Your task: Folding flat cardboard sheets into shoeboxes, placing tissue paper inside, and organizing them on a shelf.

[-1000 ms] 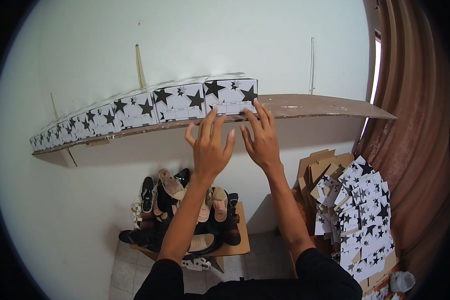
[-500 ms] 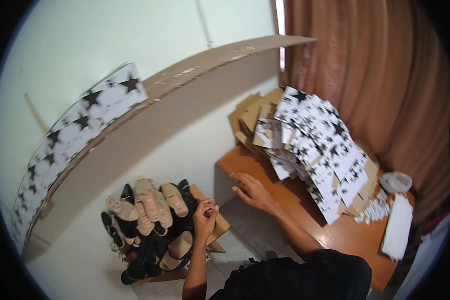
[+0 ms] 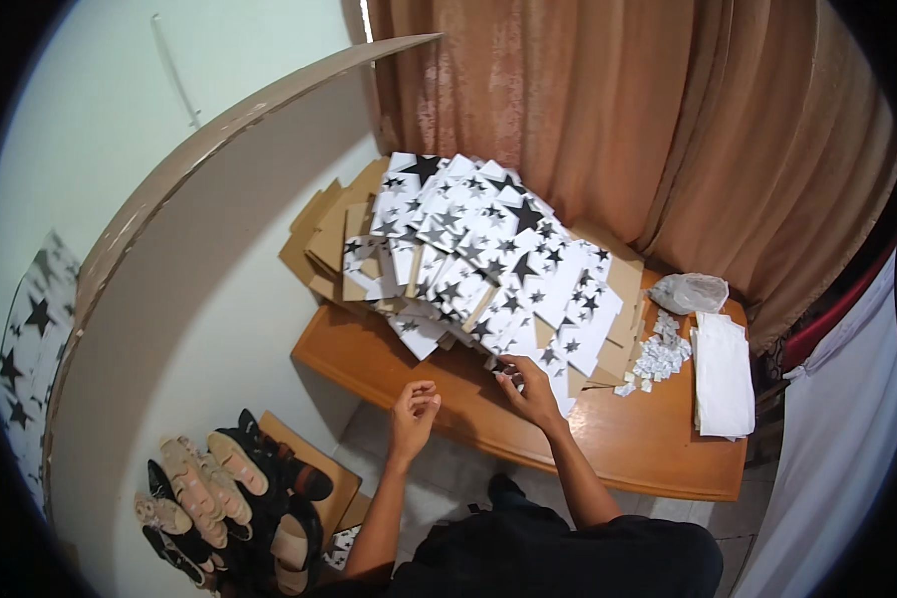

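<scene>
Cardboard sheets (image 3: 503,261) piled on a wooden table (image 3: 628,439) look light, stiff and best held by the edges, left hand (image 3: 412,414) empty, loosely curled, right hand (image 3: 531,392) with fingers parted at the pile's near edge.

Forearms (image 3: 583,478) extended, left hand (image 3: 411,421) loosely curled, right hand (image 3: 532,395) slightly farther forward

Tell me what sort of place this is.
Likely a shoe packing or storage room: heaped star-printed cardboard on a wooden table, clustered shoes, and starred boxes on a shelf.
</scene>
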